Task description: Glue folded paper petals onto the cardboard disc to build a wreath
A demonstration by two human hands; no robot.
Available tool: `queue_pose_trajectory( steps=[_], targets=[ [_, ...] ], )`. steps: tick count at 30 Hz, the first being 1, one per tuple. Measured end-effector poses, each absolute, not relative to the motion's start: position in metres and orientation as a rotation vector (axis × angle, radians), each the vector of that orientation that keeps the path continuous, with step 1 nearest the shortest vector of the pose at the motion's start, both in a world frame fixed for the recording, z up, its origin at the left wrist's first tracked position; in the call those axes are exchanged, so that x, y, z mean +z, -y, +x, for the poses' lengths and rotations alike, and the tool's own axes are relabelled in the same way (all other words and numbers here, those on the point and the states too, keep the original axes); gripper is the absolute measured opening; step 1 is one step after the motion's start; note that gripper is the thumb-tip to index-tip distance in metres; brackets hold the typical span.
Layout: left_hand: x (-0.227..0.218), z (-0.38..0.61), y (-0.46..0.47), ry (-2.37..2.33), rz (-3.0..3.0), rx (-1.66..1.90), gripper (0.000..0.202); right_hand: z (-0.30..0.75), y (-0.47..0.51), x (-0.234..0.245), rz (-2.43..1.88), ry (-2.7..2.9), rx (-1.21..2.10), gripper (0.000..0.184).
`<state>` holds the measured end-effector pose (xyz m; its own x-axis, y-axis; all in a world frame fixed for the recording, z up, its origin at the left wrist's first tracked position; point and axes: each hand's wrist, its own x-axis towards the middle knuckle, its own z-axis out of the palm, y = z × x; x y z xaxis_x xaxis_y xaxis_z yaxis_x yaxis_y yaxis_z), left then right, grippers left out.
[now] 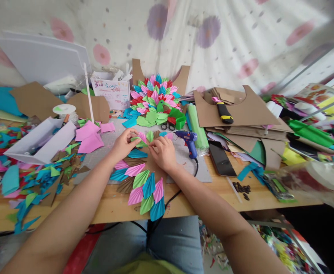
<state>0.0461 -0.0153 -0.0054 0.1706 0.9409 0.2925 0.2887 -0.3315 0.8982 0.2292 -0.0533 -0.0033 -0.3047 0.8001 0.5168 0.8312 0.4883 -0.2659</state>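
My left hand (125,144) pinches the edge of a green pleated paper leaf (140,142) at the top of a brown cardboard piece (153,166). My right hand (164,153) has its fingers closed at the inner end of the same leaf; the exact grip is partly hidden. Rows of fanned paper leaves in pink, green, blue and brown cover the cardboard's left side and lower end. At its bottom a blue pleated leaf (157,209) hangs past the table's front edge. Just right of my right hand stands a blue glue gun (188,141), its black cord running under my forearm.
Behind my hands stands a finished-looking colourful paper leaf piece (155,93). Paper scraps and a white open box (38,146) lie left. Rightward are a phone (222,159), stacked cardboard (235,110), a utility knife (223,112) and a green paper roll (197,127).
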Motion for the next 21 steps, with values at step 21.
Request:
queue_pose_trajectory(
  steps=[21],
  targets=[
    [0.010,0.042,0.022,-1.188,1.870,0.947,0.026,0.231,0.052,-0.004,-1.308,2.080,-0.088,0.011]
  ],
)
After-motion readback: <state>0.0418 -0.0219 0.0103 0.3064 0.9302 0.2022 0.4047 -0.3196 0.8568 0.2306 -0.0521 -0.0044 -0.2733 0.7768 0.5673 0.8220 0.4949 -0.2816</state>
